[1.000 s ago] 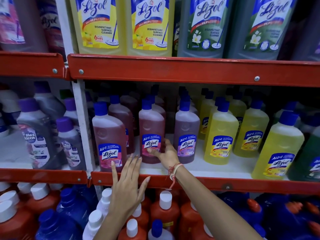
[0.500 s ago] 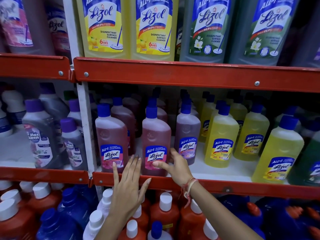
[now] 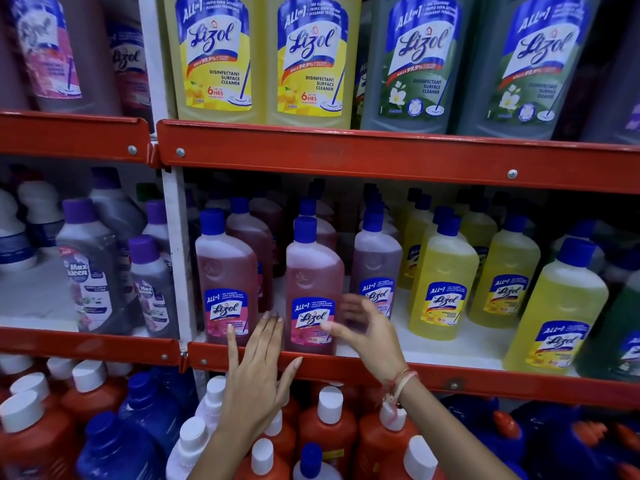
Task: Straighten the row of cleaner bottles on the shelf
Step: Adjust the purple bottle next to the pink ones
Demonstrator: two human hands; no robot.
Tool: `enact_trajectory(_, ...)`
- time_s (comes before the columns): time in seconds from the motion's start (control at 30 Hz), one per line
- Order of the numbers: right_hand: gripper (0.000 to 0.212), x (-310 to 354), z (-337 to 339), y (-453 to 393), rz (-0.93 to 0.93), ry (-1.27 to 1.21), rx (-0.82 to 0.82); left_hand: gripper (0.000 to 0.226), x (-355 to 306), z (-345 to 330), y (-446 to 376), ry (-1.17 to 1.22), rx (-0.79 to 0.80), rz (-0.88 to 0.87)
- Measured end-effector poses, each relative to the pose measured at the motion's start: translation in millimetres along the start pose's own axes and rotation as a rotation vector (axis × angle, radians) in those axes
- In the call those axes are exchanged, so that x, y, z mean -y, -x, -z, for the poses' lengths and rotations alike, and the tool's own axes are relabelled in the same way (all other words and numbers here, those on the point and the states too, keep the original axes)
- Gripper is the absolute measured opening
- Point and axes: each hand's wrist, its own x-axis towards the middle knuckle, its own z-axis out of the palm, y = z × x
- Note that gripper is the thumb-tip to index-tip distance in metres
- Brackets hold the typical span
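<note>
On the middle shelf (image 3: pixel 381 370) stand Lizol bottles with blue caps. A pink bottle (image 3: pixel 225 275) is at the front left. A second pink bottle (image 3: pixel 311 275) stands beside it at the shelf's front lip. A purple bottle (image 3: pixel 375 261) sits farther back, and a yellow bottle (image 3: pixel 443 275) is to its right. My left hand (image 3: pixel 256 372) is flat and open over the red lip between the two pink bottles. My right hand (image 3: pixel 367 330) hovers open just right of the second pink bottle, blurred, holding nothing.
Large Lizol bottles (image 3: pixel 311 60) fill the upper shelf. Grey Max Kleen bottles (image 3: pixel 90 271) stand in the left bay behind a white upright (image 3: pixel 175 258). Orange and blue bottles (image 3: pixel 329 431) crowd the lower shelf under my arms. More yellow bottles (image 3: pixel 557 306) line the right.
The second pink bottle has come forward to the shelf's front lip. My right hand has let go of it and drawn back, fingers spread. My left hand stays put.
</note>
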Motion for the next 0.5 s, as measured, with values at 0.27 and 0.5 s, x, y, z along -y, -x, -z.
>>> enact_trajectory(0.27,0.087,-17,48,-21,-0.006,0.228,-0.295,0.069,-2,-3,0,-0.010,-0.009,0.016)
enact_trajectory(0.5,0.068,-35,55,-56,-0.203,-0.013,-0.011,0.070,-2,-3,0,-0.007,0.014,0.030)
